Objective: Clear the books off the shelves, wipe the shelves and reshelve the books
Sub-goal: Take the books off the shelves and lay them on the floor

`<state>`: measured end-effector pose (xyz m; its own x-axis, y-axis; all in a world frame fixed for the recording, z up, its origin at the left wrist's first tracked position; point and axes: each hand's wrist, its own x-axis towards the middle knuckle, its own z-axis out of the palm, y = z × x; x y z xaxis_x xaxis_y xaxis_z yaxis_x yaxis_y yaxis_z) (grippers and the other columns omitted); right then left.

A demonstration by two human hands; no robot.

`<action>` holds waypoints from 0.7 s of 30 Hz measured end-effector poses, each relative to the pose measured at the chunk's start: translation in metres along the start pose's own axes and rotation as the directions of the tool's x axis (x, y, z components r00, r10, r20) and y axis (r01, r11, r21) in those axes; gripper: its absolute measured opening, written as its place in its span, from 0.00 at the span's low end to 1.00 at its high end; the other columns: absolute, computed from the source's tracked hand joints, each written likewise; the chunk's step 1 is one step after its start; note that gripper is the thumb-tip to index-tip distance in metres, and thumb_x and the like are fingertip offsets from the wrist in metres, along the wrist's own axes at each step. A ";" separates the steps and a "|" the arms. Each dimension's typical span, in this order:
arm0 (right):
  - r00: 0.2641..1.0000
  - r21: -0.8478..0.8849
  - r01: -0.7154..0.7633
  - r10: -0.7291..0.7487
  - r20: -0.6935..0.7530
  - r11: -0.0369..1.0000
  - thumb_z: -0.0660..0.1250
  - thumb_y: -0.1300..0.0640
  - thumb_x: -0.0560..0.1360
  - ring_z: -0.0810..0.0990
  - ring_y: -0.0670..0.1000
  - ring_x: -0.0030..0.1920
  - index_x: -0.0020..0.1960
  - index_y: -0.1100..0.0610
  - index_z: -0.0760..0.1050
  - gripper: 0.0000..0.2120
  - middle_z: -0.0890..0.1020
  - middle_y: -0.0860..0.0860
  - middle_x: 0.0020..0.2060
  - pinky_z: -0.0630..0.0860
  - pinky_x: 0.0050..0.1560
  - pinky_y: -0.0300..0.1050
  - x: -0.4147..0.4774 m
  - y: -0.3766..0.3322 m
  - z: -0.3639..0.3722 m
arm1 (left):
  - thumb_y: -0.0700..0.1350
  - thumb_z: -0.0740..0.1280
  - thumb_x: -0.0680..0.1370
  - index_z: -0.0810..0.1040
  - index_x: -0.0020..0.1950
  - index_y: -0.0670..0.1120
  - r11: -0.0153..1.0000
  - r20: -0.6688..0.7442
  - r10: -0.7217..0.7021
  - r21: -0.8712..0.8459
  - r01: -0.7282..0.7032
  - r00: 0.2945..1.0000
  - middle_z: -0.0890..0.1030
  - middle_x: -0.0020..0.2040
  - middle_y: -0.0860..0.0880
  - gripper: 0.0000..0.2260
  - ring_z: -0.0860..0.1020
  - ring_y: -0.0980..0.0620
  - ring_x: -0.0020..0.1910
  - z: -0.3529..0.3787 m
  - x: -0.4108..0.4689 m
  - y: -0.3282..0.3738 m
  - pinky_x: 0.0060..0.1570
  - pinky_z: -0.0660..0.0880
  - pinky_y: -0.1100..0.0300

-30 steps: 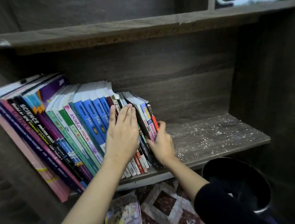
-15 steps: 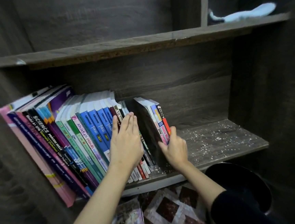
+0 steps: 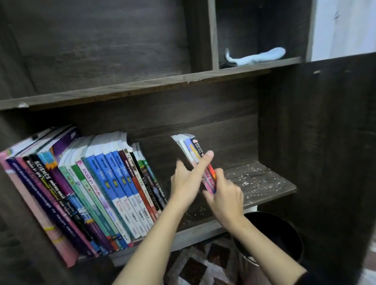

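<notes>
While you face the dark wooden bookcase, both your arms reach into its middle compartment. The shelf there carries a long row of books packed against the left wall, all leaning left with their spines toward you; pink and purple covers sit at the far left, four blue spines near the middle, and a thin green one at the right end. A bare gap of shelf separates this row from a small bundle of books that you hold tilted to the left, its lower end hidden behind your hands so you cannot tell whether it touches the board. White specks litter the shelf to the right of the bundle. A black bin stands on the patterned floor below the shelf's right end. In the upper right compartment, a pale blue cloth lies crumpled, well apart from the books. Your right hand grips the bundle low on its right side, fingers closed around the spines. Your left hand presses against the bundle from the left, index finger stretched across the spines and thumb raised behind it, the remaining fingers curled out of sight.
</notes>
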<state>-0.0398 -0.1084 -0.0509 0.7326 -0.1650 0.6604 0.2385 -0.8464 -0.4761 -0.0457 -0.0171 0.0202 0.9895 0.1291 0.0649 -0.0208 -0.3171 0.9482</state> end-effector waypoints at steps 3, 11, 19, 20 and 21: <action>0.995 -0.093 0.071 -0.077 -0.069 0.993 0.80 0.60 0.55 0.76 0.59 0.23 0.46 0.58 0.67 0.27 0.77 0.54 0.25 0.65 0.19 0.42 -0.008 0.005 -0.006 | 0.68 0.72 0.62 0.72 0.54 0.46 0.999 -0.049 0.008 -0.032 -0.010 0.999 0.80 0.50 0.48 0.33 0.77 0.49 0.52 0.019 -0.011 0.006 0.54 0.73 0.56; 0.964 -0.175 0.161 -0.192 -0.181 0.971 0.81 0.55 0.53 0.77 0.56 0.24 0.46 0.57 0.65 0.31 0.78 0.52 0.27 0.66 0.19 0.41 -0.024 0.020 -0.011 | 0.50 0.70 0.70 0.73 0.50 0.43 0.999 -0.269 0.014 -0.026 -0.022 0.963 0.79 0.49 0.44 0.14 0.76 0.46 0.52 0.040 -0.020 0.001 0.46 0.70 0.59; 0.958 0.032 0.253 -0.255 0.135 0.967 0.60 0.33 0.69 0.82 0.55 0.46 0.65 0.53 0.70 0.33 0.83 0.52 0.48 0.76 0.41 0.45 -0.018 0.030 -0.049 | 0.48 0.71 0.66 0.77 0.42 0.45 0.972 -0.219 0.080 -0.199 -0.124 0.973 0.83 0.40 0.48 0.09 0.81 0.47 0.44 0.023 -0.008 -0.007 0.49 0.78 0.51; 0.938 0.120 0.225 -0.249 0.241 0.967 0.53 0.30 0.70 0.81 0.54 0.51 0.67 0.51 0.69 0.35 0.83 0.51 0.53 0.74 0.47 0.45 -0.014 0.032 -0.061 | 0.49 0.70 0.65 0.77 0.41 0.46 0.963 -0.192 0.086 -0.234 -0.131 0.978 0.83 0.39 0.48 0.09 0.82 0.46 0.43 0.018 -0.007 -0.009 0.48 0.79 0.50; 0.922 0.201 0.198 -0.252 0.295 0.959 0.49 0.30 0.70 0.80 0.53 0.56 0.68 0.48 0.69 0.35 0.82 0.50 0.57 0.72 0.51 0.45 -0.010 0.035 -0.067 | 0.49 0.70 0.65 0.77 0.40 0.46 0.954 -0.159 0.092 -0.270 -0.133 0.983 0.84 0.39 0.48 0.09 0.82 0.46 0.42 0.014 -0.006 -0.010 0.46 0.79 0.51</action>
<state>-0.0814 -0.1708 -0.0351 0.8031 0.2102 0.5575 0.5019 -0.7429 -0.4429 -0.0499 -0.0276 0.0059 0.9480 0.2475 0.2002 -0.1896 -0.0663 0.9796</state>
